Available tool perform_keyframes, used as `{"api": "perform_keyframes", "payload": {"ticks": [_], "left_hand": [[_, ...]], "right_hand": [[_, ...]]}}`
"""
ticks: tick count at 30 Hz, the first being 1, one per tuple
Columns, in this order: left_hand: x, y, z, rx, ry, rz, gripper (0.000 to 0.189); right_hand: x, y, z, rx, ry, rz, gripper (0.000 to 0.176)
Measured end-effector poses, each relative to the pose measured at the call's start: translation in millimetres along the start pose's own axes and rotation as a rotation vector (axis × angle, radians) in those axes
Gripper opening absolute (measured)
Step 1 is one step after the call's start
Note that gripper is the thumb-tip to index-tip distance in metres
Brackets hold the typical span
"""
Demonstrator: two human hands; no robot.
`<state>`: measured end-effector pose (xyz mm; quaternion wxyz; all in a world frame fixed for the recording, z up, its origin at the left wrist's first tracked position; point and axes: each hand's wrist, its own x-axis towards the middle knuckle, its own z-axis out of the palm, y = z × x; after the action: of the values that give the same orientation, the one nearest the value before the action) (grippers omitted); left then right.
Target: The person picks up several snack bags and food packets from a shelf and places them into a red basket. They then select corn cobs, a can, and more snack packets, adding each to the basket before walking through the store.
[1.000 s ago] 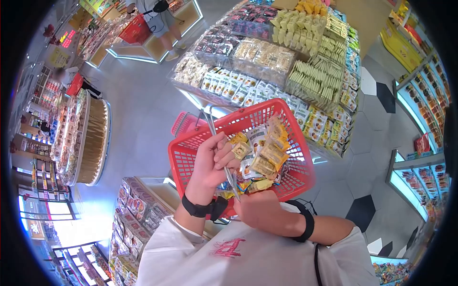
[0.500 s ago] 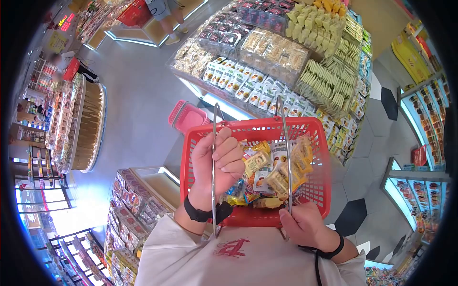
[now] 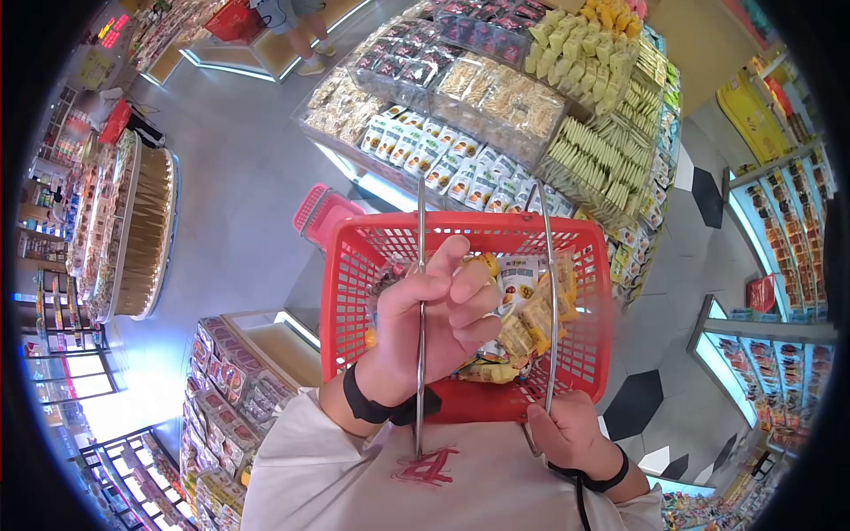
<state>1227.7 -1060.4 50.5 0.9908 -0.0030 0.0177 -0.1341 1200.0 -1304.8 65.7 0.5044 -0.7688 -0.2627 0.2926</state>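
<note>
A red plastic basket (image 3: 465, 221) holds packaged snacks (image 3: 527, 323) in yellow, white and clear wrappers. One wire handle (image 3: 421, 212) runs across the front of my left hand (image 3: 438, 319), which is raised over the basket's left half. Its fingers are loosely curled and apart, with nothing seen between them. My right hand (image 3: 575, 434) is closed round the lower end of the other wire handle (image 3: 548, 257), near the basket's near right corner, with the thumb on top. Dark bands circle both wrists.
A big display of bagged snacks (image 3: 505, 106) stands ahead. A pink basket (image 3: 323, 217) is on the floor (image 3: 239, 195) left of the red one. Shelves (image 3: 779, 212) line the right; a round display (image 3: 146, 230) is at left. People stand in the upper left.
My left hand has loosened from a fist, its fingers parting, and has shifted right and down over the basket. My right hand keeps its hold. The surroundings have shifted slightly left in view.
</note>
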Motion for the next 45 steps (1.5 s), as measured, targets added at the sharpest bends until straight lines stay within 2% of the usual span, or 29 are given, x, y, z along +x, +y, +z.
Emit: {"api": "perform_keyframes", "payload": {"ticks": [2, 5, 14, 29, 32, 38, 45], "left_hand": [[1, -3, 3, -0.008, 0.032, 0.003, 0.039], [2, -4, 3, 0.014, 0.037, -0.01, 0.049], [-3, -12, 5, 0.055, 0.055, -0.007, 0.057], [-18, -60, 18, 0.085, 0.073, -0.022, 0.052], [-26, -73, 21, 0.04, 0.02, -0.076, 0.056], [-42, -105, 34, 0.148, -0.054, -0.169, 0.072], [-60, -144, 40, 0.147, -0.079, -0.177, 0.076]], "right_hand": [[-1, 1, 0, 0.021, 0.004, 0.008, 0.033], [-2, 0, 0, 0.068, 0.01, 0.029, 0.033], [-11, 2, 0, 0.039, 0.019, -0.003, 0.034], [-66, 11, 4, 0.095, 0.08, -0.067, 0.031], [-83, 14, 5, 0.075, 0.085, -0.1, 0.032], [-120, 25, 11, 0.057, 0.083, -0.167, 0.032], [-165, 42, 16, 0.073, 0.107, -0.183, 0.035]]}}
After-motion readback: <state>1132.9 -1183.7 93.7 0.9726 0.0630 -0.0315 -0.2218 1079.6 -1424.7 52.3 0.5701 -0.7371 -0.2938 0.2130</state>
